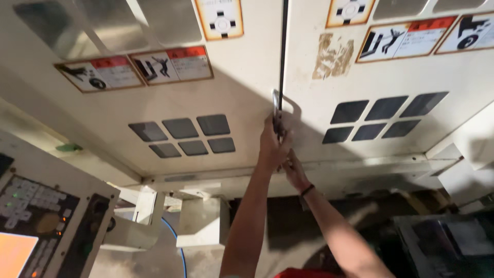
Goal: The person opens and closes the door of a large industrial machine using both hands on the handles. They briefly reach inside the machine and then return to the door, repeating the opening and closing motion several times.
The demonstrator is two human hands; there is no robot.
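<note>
Nearest, at the lower left, a grey control panel [46, 216] with pale keys and an orange glowing screen is being passed over. Further up, both arms are being stretched towards the cream metal machine doors [216, 87]. The left hand [272, 141] is being kept closed round the pale looped metal door handle [288, 108] at the dark seam between the doors. The right hand [294, 170] is being held just beneath it, touching; its grip cannot be made out. Beyond, dark square windows [182, 135] and warning stickers [136, 68] are being shown.
</note>
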